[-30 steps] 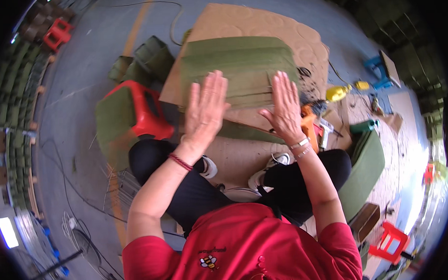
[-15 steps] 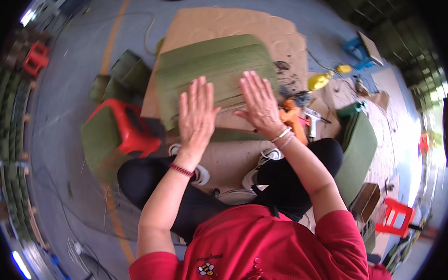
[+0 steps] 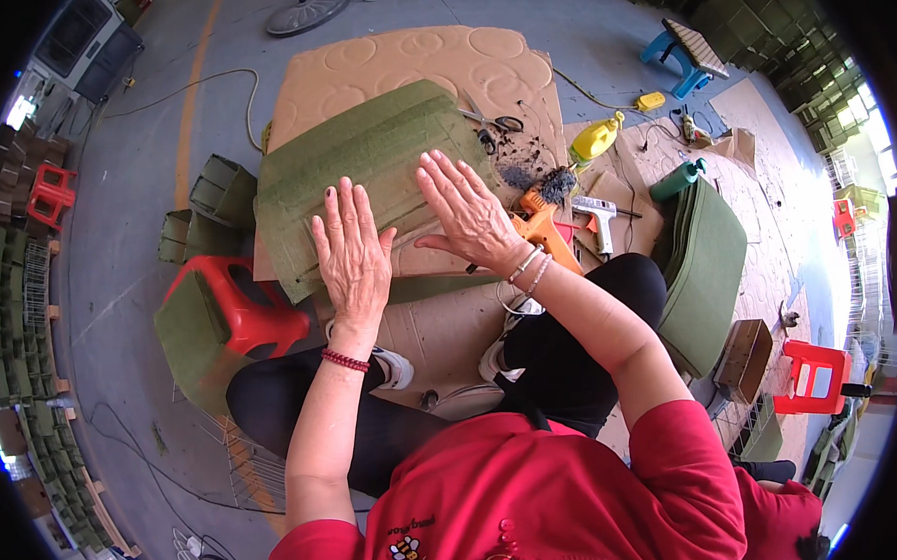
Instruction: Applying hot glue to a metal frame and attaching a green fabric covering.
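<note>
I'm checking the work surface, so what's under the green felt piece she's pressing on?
A brown cardboard sheet lies under the felt, showing past its far and right edges. Both hands, left and right, press flat on top. Anything between felt and cardboard is hidden.

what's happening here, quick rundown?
A person sits on the floor pressing both palms flat on a green felt panel that lies on a sheet of cardboard. The left hand and right hand lie side by side, fingers spread, holding nothing. Scissors, an orange glue gun and a stack of green felt lie to the right.
</note>
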The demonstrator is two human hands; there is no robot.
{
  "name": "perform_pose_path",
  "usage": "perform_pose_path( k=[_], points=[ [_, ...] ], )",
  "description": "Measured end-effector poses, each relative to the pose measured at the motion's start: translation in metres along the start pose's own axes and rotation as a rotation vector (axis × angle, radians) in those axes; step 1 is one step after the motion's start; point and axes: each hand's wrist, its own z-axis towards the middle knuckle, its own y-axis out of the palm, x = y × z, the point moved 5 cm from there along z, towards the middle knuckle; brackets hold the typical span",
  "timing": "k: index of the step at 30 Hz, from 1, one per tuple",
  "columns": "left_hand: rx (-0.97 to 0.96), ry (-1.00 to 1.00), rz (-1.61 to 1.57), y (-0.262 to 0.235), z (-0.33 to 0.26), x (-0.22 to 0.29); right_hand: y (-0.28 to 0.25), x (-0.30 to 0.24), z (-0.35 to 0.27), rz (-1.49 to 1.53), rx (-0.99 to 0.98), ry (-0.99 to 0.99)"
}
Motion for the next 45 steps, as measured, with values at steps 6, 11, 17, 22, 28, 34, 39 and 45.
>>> perform_pose_path(
  k=[6,11,17,22,28,34,39,45],
  points=[
    [0.044,-0.017,-0.091,-0.014,-0.001,-0.009,-0.013,0.021,-0.013,-0.008,-0.033,0.066],
    [0.039,0.002,-0.032,-0.008,-0.004,-0.019,-0.010,0.026,-0.013,0.063,0.026,0.024],
    [0.076,-0.008,-0.091,-0.018,-0.010,-0.015,-0.021,0.007,-0.013,-0.046,-0.033,0.035],
    [0.102,0.051,-0.068,-0.002,0.004,-0.004,-0.003,-0.029,0.020,0.009,-0.021,-0.166],
    [0.099,0.025,-0.021,0.007,0.004,0.003,0.006,-0.010,0.022,0.039,0.024,-0.093],
    [0.107,-0.001,-0.069,-0.028,-0.008,-0.033,0.000,-0.009,0.005,-0.044,-0.065,-0.063],
    [0.050,0.041,0.030,-0.015,-0.017,-0.045,0.005,0.002,-0.010,-0.095,-0.007,-0.054],
    [0.040,0.039,0.039,-0.012,-0.027,-0.050,-0.008,0.013,-0.028,0.052,0.009,-0.014]
  ],
)
